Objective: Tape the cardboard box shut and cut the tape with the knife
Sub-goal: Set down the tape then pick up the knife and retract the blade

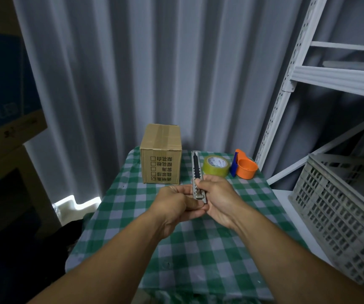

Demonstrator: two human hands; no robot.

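A small cardboard box [161,154] stands at the far side of the table, flaps closed, with a strip of clear tape across its top. A roll of yellowish tape [216,166] lies to its right. I hold a grey utility knife [196,170] upright above the table's middle, tip pointing away from me. My right hand [218,196] grips its lower body, thumb on the slider. My left hand [176,200] is closed around the knife's bottom end, touching the right hand.
The table has a green checked cloth [198,238]. An orange and blue tape dispenser [243,165] sits at the far right. A grey plastic crate [341,205] rests on a white shelf to the right, under a white metal rack [286,88]. Curtains hang behind.
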